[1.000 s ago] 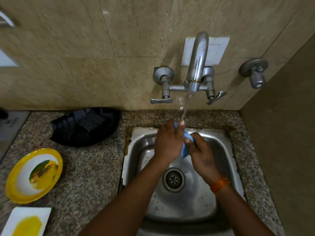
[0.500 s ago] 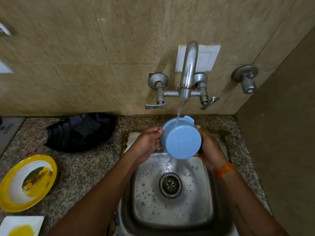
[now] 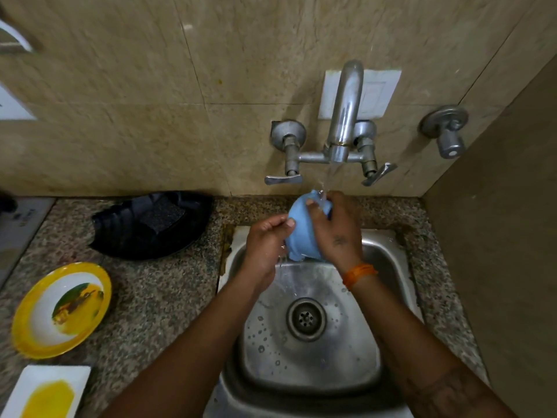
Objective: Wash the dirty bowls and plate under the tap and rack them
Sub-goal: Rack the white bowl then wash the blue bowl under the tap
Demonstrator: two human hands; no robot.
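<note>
Since half a second ago the blue bowl (image 3: 303, 236) has tipped from base-toward-camera to side-on, and the right hand (image 3: 337, 233) now lies over it. The left hand (image 3: 265, 239) pinches its rim; the right wraps its side under the tap (image 3: 343, 116) stream (above the sink (image 3: 391, 267)). At nine o'clock sit the yellow bowl (image 3: 27, 336), white plate (image 3: 75, 375) and black tray (image 3: 144, 242).

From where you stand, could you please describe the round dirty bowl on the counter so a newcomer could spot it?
Start at the steel sink and look left across the speckled counter. The round bowl sits there, in front of the black tray. Its yellow rim and round shape set it apart from the square white plate nearer you.
</note>
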